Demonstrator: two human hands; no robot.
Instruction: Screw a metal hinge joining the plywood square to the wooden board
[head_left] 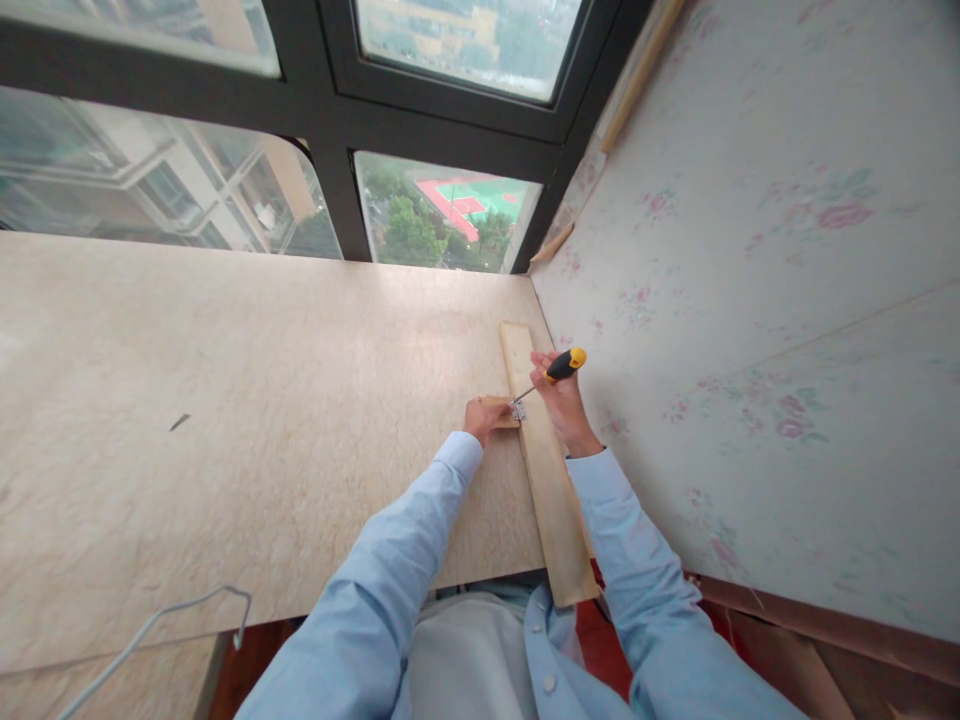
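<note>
Indoors, below a window (pixel 450 212) at the top of the frame, a right hand (pixel 559 402) is closing around the handle of a screwdriver (pixel 564 366) right of centre, its tip reaching a small metal piece (pixel 518 411). The left hand (pixel 482 416) is touching a short block (pixel 508 422), fingertips beside the metal; whether they are pinching it, one cannot tell. The block is meeting a plank (pixel 553 500), which is lying on the ledge (pixel 337 400) and overhanging it at lower centre-right. The plank is looking stiff and fairly light, suiting a hold on its long edges; the rigid screwdriver is favouring its thick handle, the metal perhaps proving slippery.
</note>
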